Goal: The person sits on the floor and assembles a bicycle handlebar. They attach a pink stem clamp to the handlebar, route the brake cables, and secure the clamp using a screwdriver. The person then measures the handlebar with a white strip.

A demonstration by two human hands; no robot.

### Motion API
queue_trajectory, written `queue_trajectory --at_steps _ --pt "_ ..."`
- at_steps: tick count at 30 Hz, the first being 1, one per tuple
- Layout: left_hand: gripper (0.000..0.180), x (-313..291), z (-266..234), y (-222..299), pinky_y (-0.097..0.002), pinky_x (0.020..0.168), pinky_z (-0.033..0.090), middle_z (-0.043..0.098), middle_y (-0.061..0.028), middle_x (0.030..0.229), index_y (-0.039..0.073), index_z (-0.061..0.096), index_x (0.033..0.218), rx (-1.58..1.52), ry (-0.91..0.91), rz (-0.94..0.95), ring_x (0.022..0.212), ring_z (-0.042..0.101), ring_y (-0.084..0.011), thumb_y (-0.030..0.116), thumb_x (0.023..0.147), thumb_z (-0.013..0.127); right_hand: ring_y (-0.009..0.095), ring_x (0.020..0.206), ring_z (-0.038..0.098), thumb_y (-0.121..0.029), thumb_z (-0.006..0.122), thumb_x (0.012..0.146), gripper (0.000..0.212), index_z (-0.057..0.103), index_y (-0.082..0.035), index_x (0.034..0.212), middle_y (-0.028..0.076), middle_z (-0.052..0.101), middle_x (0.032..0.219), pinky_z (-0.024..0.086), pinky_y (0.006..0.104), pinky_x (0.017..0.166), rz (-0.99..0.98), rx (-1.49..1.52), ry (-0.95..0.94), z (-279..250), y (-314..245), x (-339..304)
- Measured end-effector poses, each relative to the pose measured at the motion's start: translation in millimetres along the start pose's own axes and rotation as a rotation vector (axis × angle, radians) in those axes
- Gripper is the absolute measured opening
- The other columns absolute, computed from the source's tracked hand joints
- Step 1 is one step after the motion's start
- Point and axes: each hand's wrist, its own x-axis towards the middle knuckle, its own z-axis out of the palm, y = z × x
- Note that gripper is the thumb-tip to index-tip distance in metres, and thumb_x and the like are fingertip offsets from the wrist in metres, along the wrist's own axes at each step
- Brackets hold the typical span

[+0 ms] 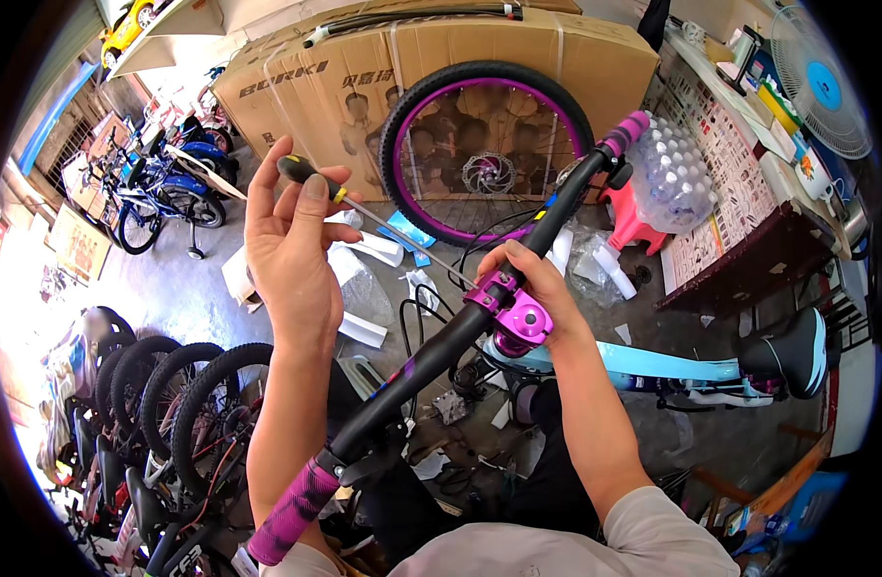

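My left hand (292,231) pinches the black and yellow handle of a screwdriver (393,226) between thumb and fingers, with some other fingers raised. Its long shaft slants down right to the front of a purple bicycle stem (523,322); the tip's exact seat is too small to tell. Around that stem clamp my right hand (540,293) is closed, thumb on top by the black handlebar (441,358). The handlebar runs diagonally, with a purple grip at each end. Behind the stem stretches a light blue bicycle frame (667,363) with a black saddle (787,354).
A purple-rimmed wheel (487,154) leans on a large cardboard box (316,106). Bicycles crowd the left, with several black tyres (220,409) nearest. Bottles in plastic wrap (673,173) rest on a red stool (633,219). A fan (820,87) stands far right. Packing scraps litter the floor.
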Motion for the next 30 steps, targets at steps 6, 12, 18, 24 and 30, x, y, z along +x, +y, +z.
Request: queue_trajectory --at_steps 6,12,18,24,30 --pt "0.049 0 -2 -2 -0.0235 0.063 0.058 0.072 -0.0167 0.109 0.002 0.045 0.148 0.008 -0.001 -0.026 0.087 0.071 -0.0171 0.013 0.104 0.063 0.012 0.076 0.066 -0.046 0.068 0.096 0.043 0.070 -0.003 0.099 0.005 0.068 0.086 0.056 0.0288 0.073 -0.008 -0.013 0.028 4 -1 -2" --pt "0.049 0 5 -1 -0.0241 0.063 0.058 0.073 -0.0164 0.109 0.003 0.046 0.148 -0.034 -0.022 -0.019 0.086 0.071 -0.0164 0.013 0.104 0.064 0.012 0.075 0.066 -0.045 0.068 0.097 0.042 0.070 -0.002 0.099 0.004 0.068 0.085 0.055 0.0285 0.072 -0.012 -0.009 0.024 2 -1 -1" --pt "0.049 1 7 -3 -0.0237 0.063 0.058 0.073 -0.0153 0.108 0.003 0.048 0.147 -0.030 -0.033 -0.049 0.083 0.069 -0.0145 0.015 0.103 0.066 0.011 0.074 0.065 -0.045 0.068 0.097 0.043 0.070 -0.002 0.098 0.004 0.067 0.083 0.054 0.0274 0.070 -0.016 0.006 0.027 3 -1 0" --pt "0.044 14 15 1 -0.0199 0.055 0.045 0.068 -0.0047 0.092 0.006 0.058 0.139 0.273 -0.012 -0.130 0.073 0.062 -0.0069 0.026 0.102 0.069 0.011 0.073 0.065 -0.046 0.068 0.096 0.044 0.070 -0.002 0.097 0.004 0.067 0.082 0.054 0.0270 0.070 -0.019 0.007 0.033 2 1 0" --pt "0.040 26 13 -14 -0.0188 0.052 0.033 0.055 0.0028 0.070 0.005 0.068 0.123 0.688 0.039 0.110 0.058 0.046 -0.0015 0.039 0.102 0.068 0.011 0.073 0.065 -0.045 0.067 0.097 0.043 0.070 -0.002 0.096 0.004 0.067 0.081 0.053 0.0269 0.070 -0.036 0.007 0.024 5 2 0"
